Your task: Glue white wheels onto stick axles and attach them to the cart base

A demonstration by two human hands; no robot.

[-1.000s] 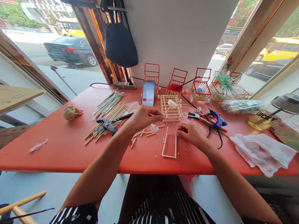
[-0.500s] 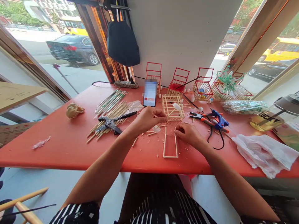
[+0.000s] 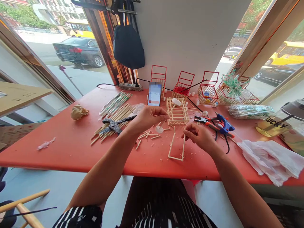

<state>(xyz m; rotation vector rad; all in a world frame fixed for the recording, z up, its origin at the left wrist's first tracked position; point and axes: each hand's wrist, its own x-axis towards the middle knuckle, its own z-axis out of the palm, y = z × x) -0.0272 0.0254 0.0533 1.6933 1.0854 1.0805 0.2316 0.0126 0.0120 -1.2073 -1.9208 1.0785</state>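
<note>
Stick frame (image 3: 176,158): near side of the crate (image 3: 180,111), long axis pointing roughly toward it. Right hand (image 3: 198,134), nearer, pinches the frame's right leg by the crate-side end. Left hand (image 3: 152,116), left of crate, apparently pinches a wheeled rod (image 3: 176,101).

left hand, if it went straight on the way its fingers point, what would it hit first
Probably the pale, boxy wooden-stick frame, just to the right of the left hand in the picture; depth is unclear, so the hand might pass above it.

A white-wheeled stick (image 3: 172,109) slants; nearby, a wooden frame (image 3: 175,158) forms a U.
</note>
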